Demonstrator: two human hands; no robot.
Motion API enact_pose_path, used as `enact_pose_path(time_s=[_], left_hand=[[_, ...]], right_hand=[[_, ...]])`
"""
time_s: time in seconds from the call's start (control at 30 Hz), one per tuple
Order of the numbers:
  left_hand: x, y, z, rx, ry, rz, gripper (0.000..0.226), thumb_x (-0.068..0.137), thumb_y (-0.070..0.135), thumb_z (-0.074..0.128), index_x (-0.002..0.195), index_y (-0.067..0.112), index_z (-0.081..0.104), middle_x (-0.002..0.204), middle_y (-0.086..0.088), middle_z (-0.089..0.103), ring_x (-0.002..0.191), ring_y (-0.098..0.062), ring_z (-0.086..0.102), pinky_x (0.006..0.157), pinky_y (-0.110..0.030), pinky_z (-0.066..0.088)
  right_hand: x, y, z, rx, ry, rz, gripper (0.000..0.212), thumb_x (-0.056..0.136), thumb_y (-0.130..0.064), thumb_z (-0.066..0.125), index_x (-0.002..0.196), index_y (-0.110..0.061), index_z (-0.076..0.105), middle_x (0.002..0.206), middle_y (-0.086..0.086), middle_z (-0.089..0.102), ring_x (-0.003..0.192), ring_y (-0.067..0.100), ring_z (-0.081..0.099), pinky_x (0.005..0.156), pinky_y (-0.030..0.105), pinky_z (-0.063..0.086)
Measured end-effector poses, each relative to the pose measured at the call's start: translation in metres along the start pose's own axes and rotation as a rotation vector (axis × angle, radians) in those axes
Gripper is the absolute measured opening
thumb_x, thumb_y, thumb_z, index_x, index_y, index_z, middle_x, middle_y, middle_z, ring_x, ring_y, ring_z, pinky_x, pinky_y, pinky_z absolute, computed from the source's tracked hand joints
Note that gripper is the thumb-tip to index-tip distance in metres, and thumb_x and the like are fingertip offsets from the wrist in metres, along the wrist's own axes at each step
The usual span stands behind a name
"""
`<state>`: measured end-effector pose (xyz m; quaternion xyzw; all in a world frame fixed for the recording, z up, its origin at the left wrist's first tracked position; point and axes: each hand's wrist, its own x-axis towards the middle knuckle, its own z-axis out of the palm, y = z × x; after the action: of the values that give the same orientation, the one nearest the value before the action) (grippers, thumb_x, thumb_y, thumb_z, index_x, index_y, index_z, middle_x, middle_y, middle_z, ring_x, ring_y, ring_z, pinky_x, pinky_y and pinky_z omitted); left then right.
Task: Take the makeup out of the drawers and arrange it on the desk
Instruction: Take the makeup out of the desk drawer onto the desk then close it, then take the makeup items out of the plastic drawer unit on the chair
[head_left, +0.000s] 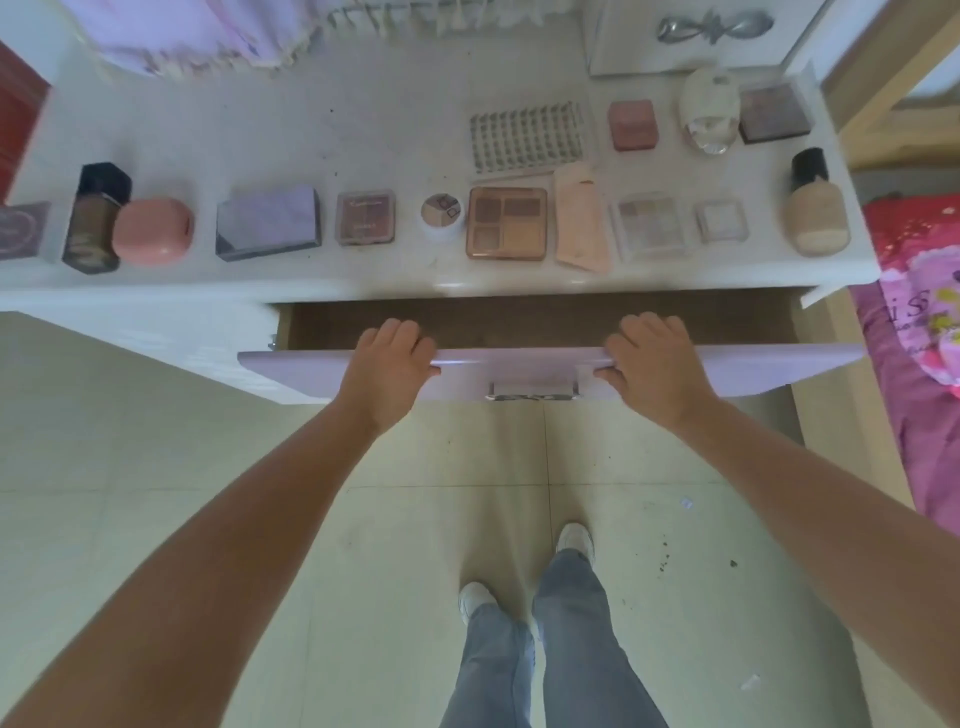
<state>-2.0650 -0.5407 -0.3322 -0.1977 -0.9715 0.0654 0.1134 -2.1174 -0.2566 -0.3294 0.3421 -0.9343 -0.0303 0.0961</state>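
Along the front of the white counter (218, 130), from the left edge, sit a dark flat case (21, 229), a dark square bottle (96, 218) and a round pink case (153, 231) touching that bottle. Further right come a purple box (267, 222), a small mauve palette (364, 217), a little round pot (441, 214), a brown four-pan palette (507, 222), a pale pink tube (581, 218) just beside it, two clear cases (649, 224) (722, 221) and a beige bottle with a black cap (815, 205). Behind these, toward the right, lie a studded grey tray (525, 136), a small pink box (632, 124), a clear glass bottle (709, 109) and a dark square compact (774, 113). Below the counter the drawer (727, 366) stands pulled out, its brown inside showing nothing that I can make out. The left hand (387, 366) grips the top edge of the drawer front, fingers (400, 332) curled over into the drawer and thumb against the front face. The right hand (654, 364) grips the same edge on the far side of the metal handle (532, 389), its fingers curled over likewise. Underneath, grey trouser legs (545, 649) and white shoes (574, 538) stand on the tiled floor (156, 467).
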Motion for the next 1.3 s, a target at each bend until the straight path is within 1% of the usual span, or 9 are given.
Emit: enact_pose_path(time_s=[0.17,0.3,0.4,0.5,0.63,0.77,0.9,1.17,1.3], left_hand=[[-0.004,-0.004,0.013,-0.058,0.036,-0.034,0.033,0.051,0.021,0.089,0.069,0.004,0.066,0.063,-0.011,0.063,0.053,-0.025,0.059,0.050,-0.025,0.048],[0.000,-0.008,0.013,-0.045,0.150,-0.072,0.059,0.051,0.028,0.088,0.095,0.003,0.060,0.080,-0.016,0.070,0.069,-0.031,0.068,0.061,-0.031,0.055],[0.012,-0.010,0.014,-0.002,0.194,-0.128,0.080,0.051,0.032,0.088,0.113,-0.002,0.051,0.102,-0.024,0.068,0.100,-0.036,0.061,0.079,-0.046,0.054],[0.031,-0.012,0.012,0.007,0.152,-0.213,0.092,0.047,0.033,0.090,0.119,-0.001,0.044,0.111,-0.025,0.064,0.113,-0.032,0.041,0.084,-0.053,0.050],[0.048,-0.016,0.009,0.008,0.000,-0.299,0.100,0.041,0.036,0.090,0.121,-0.001,0.041,0.115,-0.023,0.064,0.115,-0.035,0.048,0.084,-0.054,0.049],[0.051,-0.017,0.009,0.031,-0.077,-0.276,0.097,0.041,0.034,0.091,0.117,-0.001,0.043,0.111,-0.022,0.066,0.102,-0.037,0.065,0.080,-0.053,0.051],[0.052,-0.006,0.007,-0.008,-0.126,-0.313,0.090,0.044,0.023,0.091,0.117,0.000,0.045,0.110,-0.025,0.065,0.102,-0.040,0.064,0.079,-0.054,0.051],[0.065,0.013,-0.034,-0.179,-0.247,-0.445,0.062,0.045,0.019,0.091,0.099,-0.002,0.068,0.100,-0.022,0.069,0.093,-0.038,0.068,0.071,-0.046,0.056],[0.060,-0.016,-0.065,-0.243,-0.304,-0.655,0.044,0.089,0.021,0.055,0.129,0.003,0.047,0.138,-0.016,0.044,0.131,-0.029,0.038,0.104,-0.038,0.035]], right_hand=[[-0.001,-0.001,0.011,-0.025,0.158,0.016,0.042,0.045,-0.031,0.089,0.063,-0.009,0.057,0.058,0.006,0.056,0.056,0.023,0.052,0.059,0.027,0.019],[0.004,0.008,0.021,-0.012,0.349,0.036,0.065,0.044,-0.037,0.088,0.089,-0.011,0.048,0.088,0.013,0.066,0.092,0.024,0.045,0.077,0.032,0.031],[0.015,0.014,0.023,-0.115,0.320,0.067,0.091,0.040,-0.048,0.086,0.113,-0.012,0.046,0.126,0.013,0.043,0.116,0.029,0.038,0.098,0.051,0.033],[0.033,0.021,0.021,-0.152,0.237,0.159,0.108,0.035,-0.047,0.087,0.126,-0.012,0.039,0.132,0.015,0.032,0.122,0.033,0.032,0.090,0.067,0.035],[0.050,0.023,0.024,-0.171,0.163,0.209,0.114,0.033,-0.046,0.088,0.128,-0.011,0.037,0.132,0.021,0.048,0.122,0.036,0.045,0.087,0.068,0.036],[0.052,0.021,0.031,-0.125,0.173,0.258,0.108,0.036,-0.041,0.089,0.126,-0.009,0.039,0.130,0.022,0.052,0.122,0.033,0.036,0.086,0.067,0.038],[0.052,0.014,0.026,-0.038,0.118,0.311,0.097,0.042,-0.031,0.090,0.123,-0.008,0.041,0.124,0.025,0.057,0.114,0.040,0.055,0.084,0.064,0.042],[0.063,0.005,-0.012,0.219,0.081,0.218,0.074,0.047,-0.006,0.083,0.110,-0.002,0.045,0.110,0.030,0.061,0.101,0.044,0.061,0.081,0.057,0.051],[0.109,-0.015,-0.040,0.290,0.136,0.075,0.050,0.048,-0.001,0.077,0.095,0.003,0.061,0.095,0.026,0.066,0.088,0.040,0.066,0.074,0.049,0.054]])
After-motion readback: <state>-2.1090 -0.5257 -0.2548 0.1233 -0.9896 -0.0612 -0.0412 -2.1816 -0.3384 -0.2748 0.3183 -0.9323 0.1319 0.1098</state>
